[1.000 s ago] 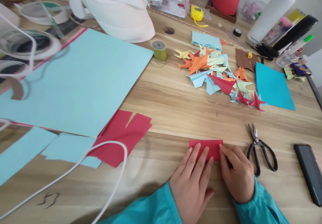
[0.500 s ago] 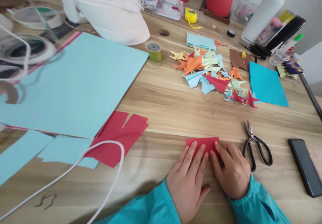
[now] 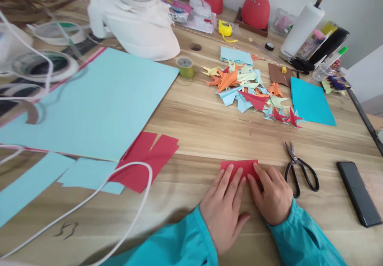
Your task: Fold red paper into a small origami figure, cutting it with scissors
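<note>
A small folded red paper (image 3: 237, 165) lies on the wooden table (image 3: 209, 130) near the front edge. My left hand (image 3: 226, 208) rests flat on its left part, fingers stretched out and pressing it down. My right hand (image 3: 271, 192) sits on the paper's right end with the fingers bent and held together, the forefinger tip on the red edge. Most of the paper's near half is hidden under both hands. Both arms wear teal sleeves.
Black scissors (image 3: 299, 170) lie just right of my right hand, with a dark phone (image 3: 359, 194) beyond them. A pile of folded paper shapes (image 3: 248, 90) and a teal sheet (image 3: 311, 102) lie farther back. A big light-blue sheet (image 3: 89, 102), red scraps (image 3: 146, 162) and a white cord (image 3: 125, 186) are to the left.
My right hand has slid a little leftward along the red paper, closer to my left hand. The left hand has stayed flat. The view has shifted slightly.
</note>
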`<state>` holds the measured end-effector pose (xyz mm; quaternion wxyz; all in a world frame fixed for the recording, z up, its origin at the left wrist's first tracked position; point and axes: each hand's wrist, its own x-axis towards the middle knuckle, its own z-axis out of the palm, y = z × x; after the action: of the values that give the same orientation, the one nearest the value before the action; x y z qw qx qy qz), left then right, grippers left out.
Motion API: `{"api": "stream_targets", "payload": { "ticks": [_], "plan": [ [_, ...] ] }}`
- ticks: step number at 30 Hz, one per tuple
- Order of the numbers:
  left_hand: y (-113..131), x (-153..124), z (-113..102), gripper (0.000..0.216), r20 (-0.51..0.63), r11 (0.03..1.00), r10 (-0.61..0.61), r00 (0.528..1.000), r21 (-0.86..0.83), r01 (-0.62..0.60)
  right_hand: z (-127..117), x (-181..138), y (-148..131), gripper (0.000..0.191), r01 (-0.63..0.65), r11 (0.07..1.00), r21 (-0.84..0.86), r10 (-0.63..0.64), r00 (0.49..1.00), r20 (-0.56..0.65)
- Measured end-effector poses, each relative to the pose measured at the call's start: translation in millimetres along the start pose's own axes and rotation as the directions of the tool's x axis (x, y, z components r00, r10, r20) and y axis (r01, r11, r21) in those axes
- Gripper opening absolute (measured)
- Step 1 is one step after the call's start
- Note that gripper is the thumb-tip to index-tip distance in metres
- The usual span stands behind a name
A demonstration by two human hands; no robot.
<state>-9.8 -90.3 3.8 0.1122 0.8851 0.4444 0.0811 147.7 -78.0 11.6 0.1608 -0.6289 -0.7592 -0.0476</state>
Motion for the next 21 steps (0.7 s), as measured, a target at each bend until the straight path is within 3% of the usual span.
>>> {"api": "stream_targets", "payload": {
  "ticks": [4, 10, 21],
  "plan": [
    [-0.5, 0.3, 3.3, 0.066, -0.034, 1.0, -0.009, 0.999, -0.005, 0.009, 0.3, 0.7, -0.9, 0.027, -0.005, 1.0, -0.017, 0.005, 1.0, 0.006],
    [-7.3, 1.0, 11.3, 0.069, -0.071, 0.995, 0.093, 0.993, 0.047, -0.09, -0.7, 0.9, -1.9, 0.03, -0.011, 1.0, -0.023, 0.012, 0.999, 0.033],
    [-10.0, 4.6, 14.8, 0.064, -0.204, 0.991, 0.121, 0.971, 0.087, -0.105, 1.3, 3.7, -1.2, 0.025, -0.041, 0.998, -0.038, 0.043, 0.997, 0.068]
  ]
}}
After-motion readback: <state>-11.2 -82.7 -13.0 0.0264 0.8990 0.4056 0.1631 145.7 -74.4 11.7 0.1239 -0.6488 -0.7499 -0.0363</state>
